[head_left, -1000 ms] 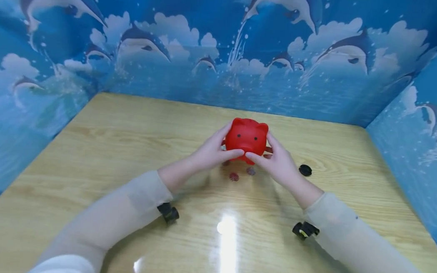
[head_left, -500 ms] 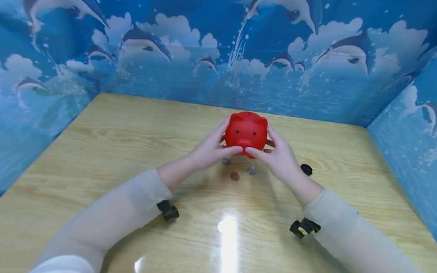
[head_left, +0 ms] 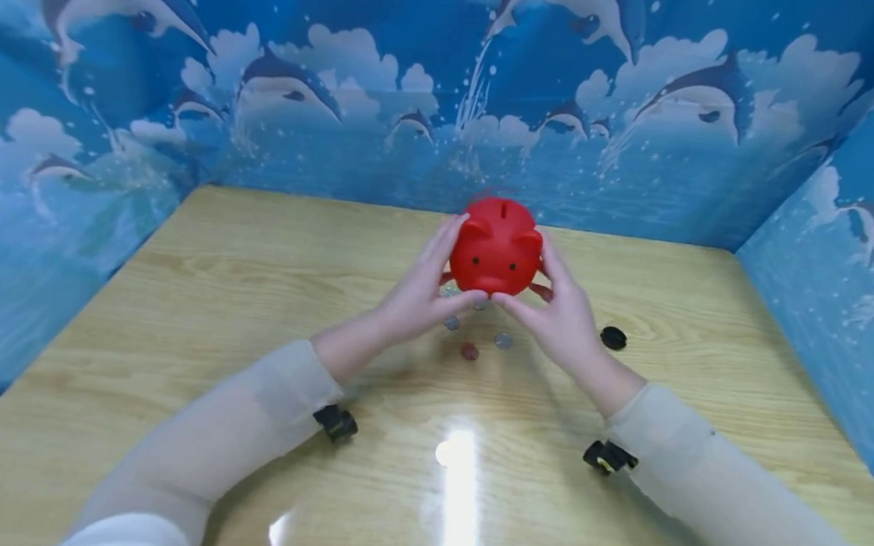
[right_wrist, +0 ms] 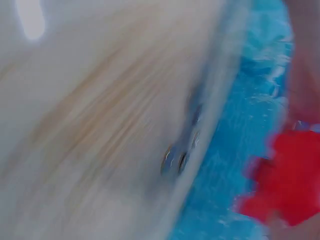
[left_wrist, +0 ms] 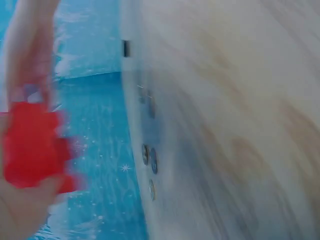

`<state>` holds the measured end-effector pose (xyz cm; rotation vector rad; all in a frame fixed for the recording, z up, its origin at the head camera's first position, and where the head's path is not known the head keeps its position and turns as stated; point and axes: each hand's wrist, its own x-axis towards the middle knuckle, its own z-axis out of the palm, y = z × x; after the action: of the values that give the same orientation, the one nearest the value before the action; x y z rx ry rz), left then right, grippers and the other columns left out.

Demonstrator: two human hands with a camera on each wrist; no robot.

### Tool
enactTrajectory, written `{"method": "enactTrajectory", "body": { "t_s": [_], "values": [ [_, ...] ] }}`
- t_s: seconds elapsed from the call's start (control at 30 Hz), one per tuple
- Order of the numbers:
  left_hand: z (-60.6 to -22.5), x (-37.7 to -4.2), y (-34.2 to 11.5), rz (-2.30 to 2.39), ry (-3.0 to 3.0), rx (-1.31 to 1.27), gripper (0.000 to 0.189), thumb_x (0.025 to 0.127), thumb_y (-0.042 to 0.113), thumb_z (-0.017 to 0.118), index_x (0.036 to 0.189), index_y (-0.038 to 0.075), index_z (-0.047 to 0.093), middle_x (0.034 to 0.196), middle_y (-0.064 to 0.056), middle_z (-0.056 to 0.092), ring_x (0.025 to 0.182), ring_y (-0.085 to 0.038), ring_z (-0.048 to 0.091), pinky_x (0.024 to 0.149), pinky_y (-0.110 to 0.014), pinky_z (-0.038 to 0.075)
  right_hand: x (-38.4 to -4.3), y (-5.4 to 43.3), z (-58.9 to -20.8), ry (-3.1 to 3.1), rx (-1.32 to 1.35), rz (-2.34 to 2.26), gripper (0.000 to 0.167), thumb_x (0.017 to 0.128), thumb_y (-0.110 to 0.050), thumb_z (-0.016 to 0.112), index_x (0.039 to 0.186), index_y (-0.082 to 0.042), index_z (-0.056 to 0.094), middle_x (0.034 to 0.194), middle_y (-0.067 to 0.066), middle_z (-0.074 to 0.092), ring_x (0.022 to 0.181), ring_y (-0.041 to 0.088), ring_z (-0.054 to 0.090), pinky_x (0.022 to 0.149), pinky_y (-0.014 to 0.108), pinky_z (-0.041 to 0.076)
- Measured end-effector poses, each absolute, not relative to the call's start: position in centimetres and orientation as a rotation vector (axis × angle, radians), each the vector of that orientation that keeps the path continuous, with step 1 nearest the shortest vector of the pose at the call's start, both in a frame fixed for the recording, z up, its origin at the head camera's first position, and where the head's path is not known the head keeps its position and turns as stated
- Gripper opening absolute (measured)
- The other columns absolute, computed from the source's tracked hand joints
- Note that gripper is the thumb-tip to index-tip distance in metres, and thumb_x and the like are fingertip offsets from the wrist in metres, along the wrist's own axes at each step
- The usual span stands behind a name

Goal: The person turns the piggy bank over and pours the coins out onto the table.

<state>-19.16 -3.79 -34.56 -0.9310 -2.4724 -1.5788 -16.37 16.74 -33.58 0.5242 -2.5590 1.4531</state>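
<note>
A red piggy bank (head_left: 496, 251) is held between two hands, its face toward me and the coin slot on top in sight. My left hand (head_left: 418, 301) grips its left side, and my right hand (head_left: 560, 318) grips the right, with both thumbs meeting low at the snout. In the left wrist view the piggy bank (left_wrist: 32, 145) hangs clear of the table, blurred. The right wrist view also has the blurred piggy bank (right_wrist: 287, 177) with its feet pointing toward the table. Several coins lie below it, including a reddish coin (head_left: 470, 352) and a silvery coin (head_left: 504, 341).
A black oval piece (head_left: 613, 338) lies on the wooden table (head_left: 255, 295), right of the right hand. Dolphin-printed sheets (head_left: 340, 133) enclose the back and sides. Small black cameras (head_left: 336, 424) sit on both sleeves.
The piggy bank has risen in both hands and tipped, so its top slot now faces me more. More silvery coins show beneath it. The black piece stays in place.
</note>
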Motion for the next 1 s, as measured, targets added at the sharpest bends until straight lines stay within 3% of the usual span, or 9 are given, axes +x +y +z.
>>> {"method": "enactTrajectory", "body": {
  "t_s": [0.13,0.33,0.53,0.6,0.73,1.0],
  "values": [
    [-35.0,-19.3,-3.8,-1.708,-2.679,-0.777,0.089,0.081,0.03,0.072,0.15,0.025,0.016,0.143,0.003,0.032,0.124,-0.014,0.037,0.081,-0.028,0.051,-16.7,16.9,-34.1,-2.747,0.38,1.585,0.08,0.081,-0.039,0.071,0.146,-0.035,0.026,0.141,0.002,0.041,0.12,0.03,0.046,0.084,0.041,0.051],
    [-35.2,-19.4,-3.7,-1.681,-2.695,-0.795,0.088,0.082,0.032,0.071,0.15,0.024,0.016,0.144,0.002,0.032,0.123,-0.015,0.038,0.081,-0.027,0.051,-16.6,17.2,-34.3,-2.774,0.341,1.58,0.081,0.08,-0.042,0.07,0.147,-0.034,0.024,0.142,0.001,0.04,0.12,0.03,0.046,0.084,0.041,0.051],
    [-34.2,-18.9,-3.8,-1.501,-2.326,-1.013,0.09,0.08,0.015,0.075,0.149,0.013,0.018,0.154,-0.004,0.013,0.133,-0.02,0.029,0.09,-0.033,0.048,-15.9,16.7,-33.0,-2.474,0.588,1.341,0.088,0.079,-0.018,0.075,0.149,-0.023,0.021,0.15,0.0,0.026,0.128,0.024,0.037,0.091,0.045,0.046],
    [-33.9,-19.0,-3.7,-1.531,-2.307,-1.005,0.089,0.079,0.015,0.075,0.149,0.015,0.02,0.152,-0.003,0.018,0.132,-0.019,0.031,0.088,-0.033,0.049,-16.0,16.6,-32.7,-2.471,0.587,1.36,0.088,0.08,-0.018,0.074,0.149,-0.025,0.021,0.15,-0.001,0.026,0.128,0.024,0.037,0.091,0.045,0.046],
    [-34.3,-19.2,-3.5,-1.721,-2.526,-0.832,0.086,0.081,0.025,0.073,0.149,0.026,0.02,0.144,0.004,0.031,0.125,-0.013,0.036,0.082,-0.028,0.051,-16.3,16.6,-32.9,-2.659,0.416,1.533,0.081,0.081,-0.035,0.071,0.147,-0.033,0.024,0.143,-0.003,0.038,0.122,0.024,0.043,0.09,0.042,0.048],
    [-34.9,-19.5,-3.6,-1.738,-2.734,-0.729,0.085,0.082,0.028,0.072,0.149,0.025,0.019,0.138,0.003,0.039,0.118,-0.015,0.042,0.078,-0.028,0.052,-16.8,16.9,-33.8,-2.83,0.327,1.634,0.078,0.084,-0.039,0.068,0.148,-0.03,0.024,0.143,0.004,0.037,0.12,0.031,0.047,0.084,0.042,0.051]
  ]
}}
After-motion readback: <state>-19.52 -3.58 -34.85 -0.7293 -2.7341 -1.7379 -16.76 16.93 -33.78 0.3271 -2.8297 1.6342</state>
